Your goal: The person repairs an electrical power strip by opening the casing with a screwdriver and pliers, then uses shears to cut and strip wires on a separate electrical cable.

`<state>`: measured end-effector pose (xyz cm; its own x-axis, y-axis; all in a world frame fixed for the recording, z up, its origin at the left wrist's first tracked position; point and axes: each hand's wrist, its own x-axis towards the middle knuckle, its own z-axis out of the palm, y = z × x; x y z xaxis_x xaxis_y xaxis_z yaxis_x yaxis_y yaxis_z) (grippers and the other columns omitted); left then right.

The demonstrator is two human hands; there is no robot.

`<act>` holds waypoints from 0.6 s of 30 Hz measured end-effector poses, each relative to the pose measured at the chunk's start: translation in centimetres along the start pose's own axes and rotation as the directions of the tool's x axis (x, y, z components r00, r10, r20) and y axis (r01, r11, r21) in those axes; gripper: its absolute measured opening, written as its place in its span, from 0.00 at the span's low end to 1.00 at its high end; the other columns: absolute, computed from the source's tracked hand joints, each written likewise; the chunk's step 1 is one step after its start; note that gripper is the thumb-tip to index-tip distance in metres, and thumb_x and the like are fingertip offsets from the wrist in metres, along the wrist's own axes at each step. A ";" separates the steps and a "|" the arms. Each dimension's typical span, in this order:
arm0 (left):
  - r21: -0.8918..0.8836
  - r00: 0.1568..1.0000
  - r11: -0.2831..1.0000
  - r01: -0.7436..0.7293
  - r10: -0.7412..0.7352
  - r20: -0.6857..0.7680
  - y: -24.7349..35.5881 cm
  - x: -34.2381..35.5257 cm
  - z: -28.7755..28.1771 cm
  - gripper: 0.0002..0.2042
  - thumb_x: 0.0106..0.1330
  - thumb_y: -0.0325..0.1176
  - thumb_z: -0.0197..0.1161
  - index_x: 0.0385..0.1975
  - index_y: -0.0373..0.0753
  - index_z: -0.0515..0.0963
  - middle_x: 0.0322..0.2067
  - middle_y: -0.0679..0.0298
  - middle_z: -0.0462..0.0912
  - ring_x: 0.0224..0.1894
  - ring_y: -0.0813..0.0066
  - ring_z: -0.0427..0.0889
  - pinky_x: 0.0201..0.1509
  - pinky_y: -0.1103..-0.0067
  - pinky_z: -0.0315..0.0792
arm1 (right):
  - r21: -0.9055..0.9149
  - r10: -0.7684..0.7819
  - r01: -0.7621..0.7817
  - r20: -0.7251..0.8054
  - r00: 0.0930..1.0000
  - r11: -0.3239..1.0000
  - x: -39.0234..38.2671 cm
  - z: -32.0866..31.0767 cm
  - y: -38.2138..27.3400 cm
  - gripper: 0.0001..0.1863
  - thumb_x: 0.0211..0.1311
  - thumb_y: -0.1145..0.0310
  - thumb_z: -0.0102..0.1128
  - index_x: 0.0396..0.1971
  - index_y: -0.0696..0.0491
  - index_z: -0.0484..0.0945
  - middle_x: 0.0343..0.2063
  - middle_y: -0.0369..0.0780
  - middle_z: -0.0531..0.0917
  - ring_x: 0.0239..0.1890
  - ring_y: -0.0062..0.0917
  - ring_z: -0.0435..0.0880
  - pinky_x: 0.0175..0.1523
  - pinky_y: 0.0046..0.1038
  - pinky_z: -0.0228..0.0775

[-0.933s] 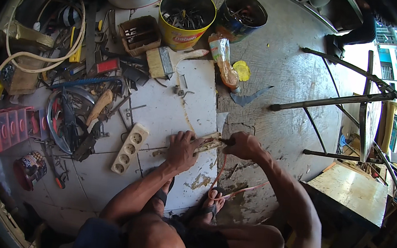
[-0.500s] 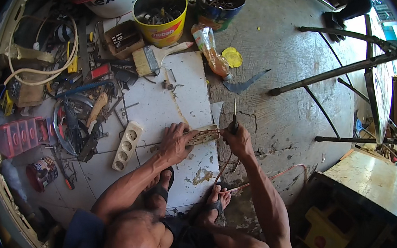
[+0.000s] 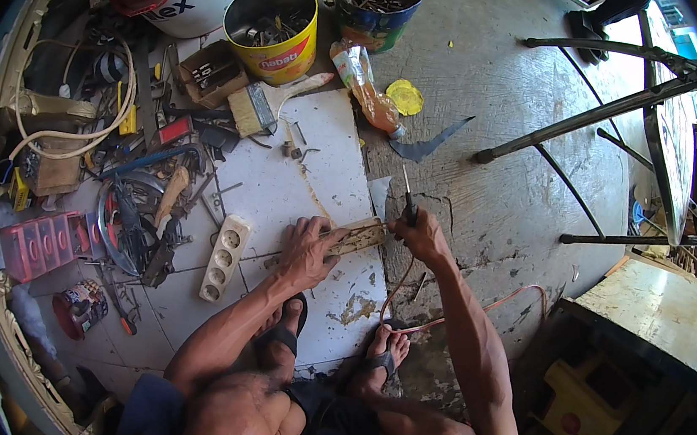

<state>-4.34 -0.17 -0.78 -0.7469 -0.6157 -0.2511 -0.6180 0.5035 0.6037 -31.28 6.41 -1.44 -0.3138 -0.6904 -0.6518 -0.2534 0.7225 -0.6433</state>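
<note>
My left hand (image 3: 307, 251) grips the left end of an opened, pale power strip body (image 3: 356, 240), its fingers over it against the white tiles (image 3: 284, 185). My right hand (image 3: 421, 235) is closed on a screwdriver (image 3: 408, 202), its metal shaft pointing up and away from me, at the strip's right end; the fingertips also seem to be at the wire there. A thin reddish cord (image 3: 499, 305) runs down from the strip, loops near my right foot and trails right. A white four-socket strip (image 3: 224, 257) lies face up left of my left hand.
Tools (image 3: 123, 219), a coiled cable (image 3: 67, 145) and a clear red box (image 3: 44, 245) crowd the left. Buckets (image 3: 270, 35), a brush (image 3: 254, 110), a bottle (image 3: 367, 84) and dark blade-shaped piece (image 3: 424, 145) lie beyond. A metal-legged frame (image 3: 583, 123), a person's shoe (image 3: 585, 30) and cabinet (image 3: 653, 309) are right.
My right hand has raised the screwdriver from roughly level at the strip to pointing upward, shifting slightly left. My left hand stays on the strip. The view has shifted a little.
</note>
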 end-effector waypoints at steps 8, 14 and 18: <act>-0.020 1.000 1.000 0.013 -0.013 -0.007 0.5 0.2 0.4 0.28 0.56 0.36 0.73 0.60 0.51 0.77 0.51 0.58 0.72 0.54 0.55 0.69 0.58 0.59 0.64 | -0.313 -0.282 0.237 -0.108 0.953 0.920 -3.4 -0.8 2.2 0.16 0.59 0.62 0.69 0.33 0.59 0.75 0.30 0.47 0.80 0.36 0.43 0.82 0.42 0.41 0.72; 0.007 0.997 0.998 0.061 -0.060 -0.043 0.6 -0.3 0.5 0.28 0.55 0.36 0.73 0.60 0.52 0.77 0.50 0.58 0.72 0.54 0.54 0.70 0.58 0.58 0.65 | -0.291 -0.458 0.410 -0.119 0.881 0.865 -8.0 2.0 -1.1 0.11 0.60 0.67 0.67 0.42 0.51 0.81 0.36 0.45 0.80 0.39 0.46 0.82 0.43 0.41 0.74; 0.019 0.992 0.998 0.051 -0.049 -0.116 0.7 -0.1 1.2 0.29 0.55 0.36 0.73 0.60 0.52 0.77 0.49 0.58 0.72 0.54 0.54 0.70 0.59 0.59 0.65 | -0.241 -0.468 0.443 -0.055 0.882 0.863 -7.6 4.1 0.6 0.19 0.60 0.67 0.67 0.53 0.44 0.82 0.56 0.45 0.81 0.51 0.44 0.84 0.52 0.39 0.78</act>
<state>-4.99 0.96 -1.30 -0.6825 -0.7054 -0.1911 -0.6602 0.4830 0.5752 -25.31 11.96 1.42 -0.2083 -0.9450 -0.2521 -0.5785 0.3269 -0.7473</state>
